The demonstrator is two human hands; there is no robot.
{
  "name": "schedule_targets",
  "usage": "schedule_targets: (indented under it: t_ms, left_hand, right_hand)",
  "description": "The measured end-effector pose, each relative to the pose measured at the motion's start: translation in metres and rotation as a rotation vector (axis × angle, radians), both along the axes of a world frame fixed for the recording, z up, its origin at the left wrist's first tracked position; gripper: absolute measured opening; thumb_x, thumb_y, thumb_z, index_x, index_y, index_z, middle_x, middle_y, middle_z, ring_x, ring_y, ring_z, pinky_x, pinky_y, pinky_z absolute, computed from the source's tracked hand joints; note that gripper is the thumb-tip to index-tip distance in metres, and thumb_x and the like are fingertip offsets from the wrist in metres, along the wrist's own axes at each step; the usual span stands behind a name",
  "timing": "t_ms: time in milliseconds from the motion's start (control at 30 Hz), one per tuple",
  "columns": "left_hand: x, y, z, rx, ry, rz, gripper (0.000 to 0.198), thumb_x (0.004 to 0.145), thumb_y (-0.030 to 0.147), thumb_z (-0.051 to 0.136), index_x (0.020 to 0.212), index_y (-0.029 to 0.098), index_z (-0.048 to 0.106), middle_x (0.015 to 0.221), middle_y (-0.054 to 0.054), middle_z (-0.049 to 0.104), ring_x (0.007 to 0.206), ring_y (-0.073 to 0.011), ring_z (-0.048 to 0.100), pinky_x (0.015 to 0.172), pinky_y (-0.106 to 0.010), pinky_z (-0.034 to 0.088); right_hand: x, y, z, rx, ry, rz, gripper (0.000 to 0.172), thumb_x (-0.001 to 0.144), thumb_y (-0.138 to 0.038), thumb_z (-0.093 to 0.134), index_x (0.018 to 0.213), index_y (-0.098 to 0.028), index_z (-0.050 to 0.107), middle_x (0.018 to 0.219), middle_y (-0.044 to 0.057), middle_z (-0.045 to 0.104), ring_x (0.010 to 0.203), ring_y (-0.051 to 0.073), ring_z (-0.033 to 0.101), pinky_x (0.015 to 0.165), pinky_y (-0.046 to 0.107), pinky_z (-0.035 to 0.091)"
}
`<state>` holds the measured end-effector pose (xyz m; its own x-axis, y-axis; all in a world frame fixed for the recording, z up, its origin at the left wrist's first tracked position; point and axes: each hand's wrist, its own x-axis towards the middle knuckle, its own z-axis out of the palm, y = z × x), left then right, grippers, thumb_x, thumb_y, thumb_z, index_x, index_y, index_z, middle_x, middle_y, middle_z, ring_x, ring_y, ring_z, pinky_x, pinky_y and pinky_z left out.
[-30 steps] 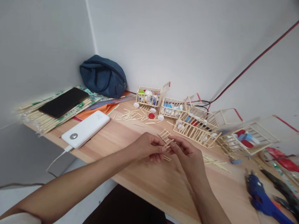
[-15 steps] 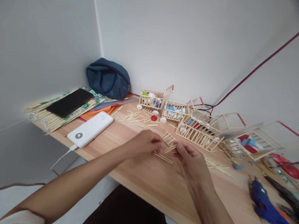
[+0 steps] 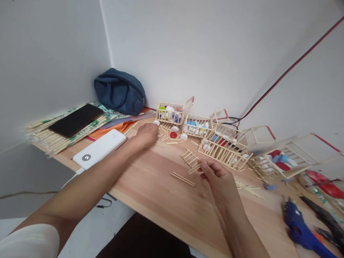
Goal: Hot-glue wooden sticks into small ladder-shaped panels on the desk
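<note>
My right hand (image 3: pixel 217 176) is closed, with short wooden sticks (image 3: pixel 193 168) pinched between thumb and fingertips. Just beyond them a small ladder-like stick frame (image 3: pixel 189 158) lies on the table. Two parallel sticks (image 3: pixel 183 179) rest in front of it. My left hand (image 3: pixel 145 137) is over the left part of the loose cut sticks (image 3: pixel 171 143), its fingers turned down and mostly hidden, so what they touch does not show. A white bottle cap (image 3: pixel 156 122) and a red cap (image 3: pixel 173 135) are near that pile.
Miniature stick carts filled with caps, including a cart (image 3: pixel 170 113), line the wall. A blue glue gun (image 3: pixel 299 226) lies at right. At left are a white power bank (image 3: pixel 100 148), a phone (image 3: pixel 76 120) on bundled skewers (image 3: pixel 40 132), and a blue pouch (image 3: pixel 120 91).
My left hand has moved left and away from me, from beside the two parallel sticks to the loose pile. My right hand keeps its sticks in nearly the same place.
</note>
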<state>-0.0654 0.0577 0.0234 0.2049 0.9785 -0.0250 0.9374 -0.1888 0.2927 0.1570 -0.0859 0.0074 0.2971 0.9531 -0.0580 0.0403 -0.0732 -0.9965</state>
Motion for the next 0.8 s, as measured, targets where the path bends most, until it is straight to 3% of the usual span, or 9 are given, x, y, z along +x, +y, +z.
schedule_targets:
  t_ms: [300, 467, 567, 633, 700, 800]
  left_hand:
    - [-0.003, -0.003, -0.005, 0.063, -0.128, -0.013, 0.017, 0.076, 0.008, 0.048, 0.086, 0.009, 0.063, 0.102, -0.02, 0.065, 0.109, -0.0308, 0.052, 0.093, -0.038, 0.036]
    - [-0.006, -0.013, 0.006, 0.023, -0.401, -0.076, 0.021, 0.082, 0.014, 0.045, 0.099, 0.013, 0.058, 0.099, -0.013, 0.068, 0.098, -0.024, 0.059, 0.083, -0.034, 0.042]
    - [0.008, -0.031, 0.009, -0.178, -0.572, -0.229, 0.023, 0.082, 0.022, 0.052, 0.103, 0.014, 0.058, 0.088, -0.007, 0.072, 0.078, -0.0158, 0.065, 0.069, -0.025, 0.047]
    - [0.022, -0.047, 0.007, -0.35, -0.673, -0.325, 0.019, 0.08, 0.023, 0.055, 0.095, 0.013, 0.061, 0.088, -0.008, 0.073, 0.072, -0.013, 0.067, 0.063, -0.022, 0.047]
    - [0.034, -0.062, 0.001, -0.646, -1.016, -0.305, 0.02, 0.078, 0.027, 0.061, 0.093, 0.013, 0.061, 0.093, -0.01, 0.074, 0.072, -0.0126, 0.067, 0.06, -0.021, 0.046]
    - [0.048, -0.076, -0.008, -0.836, -1.198, -0.224, 0.028, 0.069, 0.031, 0.073, 0.087, 0.014, 0.06, 0.087, -0.007, 0.074, 0.071, -0.0134, 0.068, 0.06, -0.021, 0.046]
  right_hand:
    - [0.004, 0.001, -0.005, 0.004, -0.031, 0.028, 0.035, 0.065, -0.05, 0.076, 0.079, -0.018, 0.073, 0.068, 0.001, 0.065, 0.058, 0.01, 0.05, 0.055, 0.024, 0.039]
    - [0.003, 0.002, -0.006, 0.027, -0.049, 0.043, 0.036, 0.068, -0.053, 0.074, 0.077, -0.018, 0.071, 0.066, 0.002, 0.065, 0.056, 0.011, 0.049, 0.054, 0.024, 0.039]
    - [0.001, 0.002, -0.004, 0.035, -0.061, 0.06, 0.036, 0.068, -0.051, 0.073, 0.079, -0.017, 0.07, 0.064, 0.001, 0.063, 0.054, 0.01, 0.048, 0.051, 0.024, 0.037]
    - [0.0, 0.003, -0.002, 0.042, -0.06, 0.064, 0.036, 0.067, -0.05, 0.073, 0.082, -0.017, 0.07, 0.063, 0.001, 0.063, 0.054, 0.011, 0.049, 0.051, 0.024, 0.037]
    - [0.0, 0.002, -0.001, 0.043, -0.065, 0.066, 0.037, 0.067, -0.05, 0.073, 0.085, -0.018, 0.07, 0.063, 0.001, 0.063, 0.054, 0.01, 0.049, 0.051, 0.024, 0.037]
    - [0.001, 0.002, -0.001, 0.032, -0.072, 0.072, 0.037, 0.067, -0.05, 0.073, 0.085, -0.018, 0.072, 0.063, 0.001, 0.065, 0.052, 0.01, 0.05, 0.05, 0.024, 0.038]
